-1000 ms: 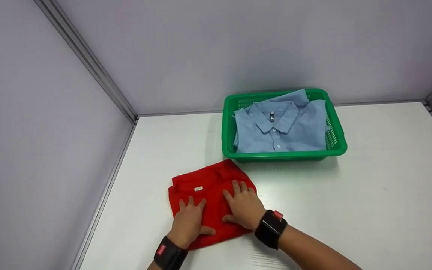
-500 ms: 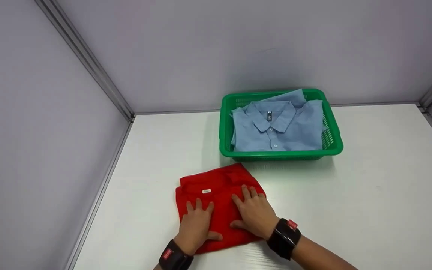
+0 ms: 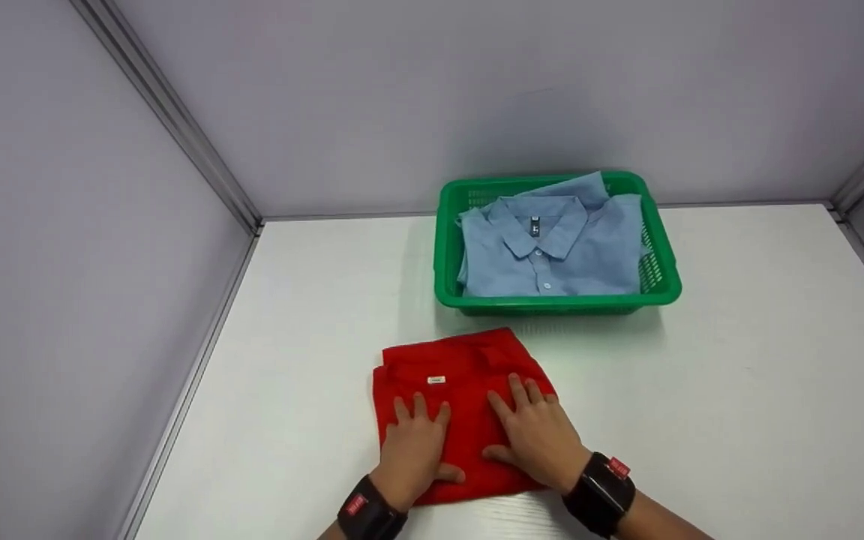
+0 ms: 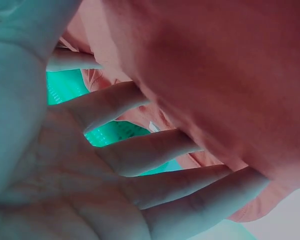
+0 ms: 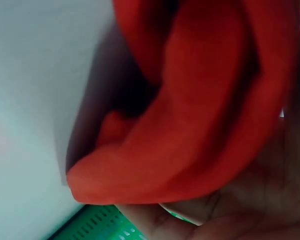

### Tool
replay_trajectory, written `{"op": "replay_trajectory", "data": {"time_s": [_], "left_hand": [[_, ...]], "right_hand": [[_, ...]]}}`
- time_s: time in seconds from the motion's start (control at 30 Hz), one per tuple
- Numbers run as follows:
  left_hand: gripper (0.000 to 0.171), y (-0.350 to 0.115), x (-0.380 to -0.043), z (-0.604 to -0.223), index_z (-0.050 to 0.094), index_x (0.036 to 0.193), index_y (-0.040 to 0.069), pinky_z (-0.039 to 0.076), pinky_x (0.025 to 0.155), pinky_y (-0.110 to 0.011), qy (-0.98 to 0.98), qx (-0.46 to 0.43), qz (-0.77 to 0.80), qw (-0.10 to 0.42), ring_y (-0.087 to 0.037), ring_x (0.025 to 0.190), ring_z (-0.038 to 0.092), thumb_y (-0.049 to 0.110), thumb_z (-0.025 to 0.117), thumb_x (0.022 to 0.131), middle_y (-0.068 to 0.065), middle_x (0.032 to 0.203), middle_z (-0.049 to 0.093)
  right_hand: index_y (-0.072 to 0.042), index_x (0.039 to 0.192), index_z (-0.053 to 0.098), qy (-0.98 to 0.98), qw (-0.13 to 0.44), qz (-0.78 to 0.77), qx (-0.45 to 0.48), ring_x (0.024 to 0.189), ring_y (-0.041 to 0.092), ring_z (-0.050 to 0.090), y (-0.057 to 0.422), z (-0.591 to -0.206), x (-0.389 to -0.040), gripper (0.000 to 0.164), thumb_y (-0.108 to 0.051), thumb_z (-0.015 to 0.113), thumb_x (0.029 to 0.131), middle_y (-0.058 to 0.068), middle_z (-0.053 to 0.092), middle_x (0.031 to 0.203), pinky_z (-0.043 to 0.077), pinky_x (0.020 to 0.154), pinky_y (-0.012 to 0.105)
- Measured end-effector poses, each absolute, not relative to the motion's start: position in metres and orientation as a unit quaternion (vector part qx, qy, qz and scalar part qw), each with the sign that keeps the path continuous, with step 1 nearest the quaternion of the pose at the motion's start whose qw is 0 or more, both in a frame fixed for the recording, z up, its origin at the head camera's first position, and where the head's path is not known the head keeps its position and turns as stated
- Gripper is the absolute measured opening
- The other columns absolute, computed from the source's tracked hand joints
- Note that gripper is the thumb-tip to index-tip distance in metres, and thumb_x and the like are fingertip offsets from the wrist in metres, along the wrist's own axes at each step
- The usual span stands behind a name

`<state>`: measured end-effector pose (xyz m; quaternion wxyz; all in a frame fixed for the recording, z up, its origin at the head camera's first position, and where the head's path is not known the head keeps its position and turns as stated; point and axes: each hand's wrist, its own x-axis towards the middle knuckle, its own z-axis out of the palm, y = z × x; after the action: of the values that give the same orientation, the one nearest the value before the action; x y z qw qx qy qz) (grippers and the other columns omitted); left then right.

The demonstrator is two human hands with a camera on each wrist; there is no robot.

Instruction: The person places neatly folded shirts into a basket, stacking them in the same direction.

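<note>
A folded red garment [image 3: 469, 420] with a small white neck label lies on the white table, its neckline toward the basket. My left hand [image 3: 413, 454] rests on its left part, fingers spread and thumb pointing right. On the right part lies my right hand [image 3: 541, 435], fingers likewise spread. In the left wrist view, straight fingers [image 4: 140, 150] touch the red cloth with their tips. The right wrist view shows a rolled fold of the garment [image 5: 190, 140], which hides much of that hand.
Behind the garment, a green plastic basket [image 3: 559, 301] stands near the back wall [image 3: 372, 112]. It holds a folded light blue collared shirt [image 3: 589, 262]. A grey-white side wall [image 3: 87, 262] borders the table [image 3: 312, 285] on the left.
Both hands have moved to the right together, and the red garment has slid along beneath them. The view has shifted slightly; the basket and blue shirt otherwise look the same.
</note>
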<state>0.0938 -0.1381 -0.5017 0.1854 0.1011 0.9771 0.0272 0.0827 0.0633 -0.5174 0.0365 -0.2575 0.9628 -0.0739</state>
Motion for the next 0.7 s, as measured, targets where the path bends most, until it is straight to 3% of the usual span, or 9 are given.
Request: {"op": "replay_trajectory", "data": {"time_s": [0.7], "left_hand": [[0.098,-0.099,0.096,-0.499,0.059,0.152,0.016,0.062,0.093,-0.057,0.973,0.152,-0.025,0.170,-0.053,0.136,0.057,0.065,0.089,0.072,-0.025,0.150,0.059]], "right_hand": [[-0.005,0.146,0.061,0.970,0.045,-0.079,-0.227,0.131,0.053,0.061,0.103,-0.516,0.099,0.083,-0.060,0.079,0.087,0.033,0.056,0.149,0.056,0.100,0.066]]}}
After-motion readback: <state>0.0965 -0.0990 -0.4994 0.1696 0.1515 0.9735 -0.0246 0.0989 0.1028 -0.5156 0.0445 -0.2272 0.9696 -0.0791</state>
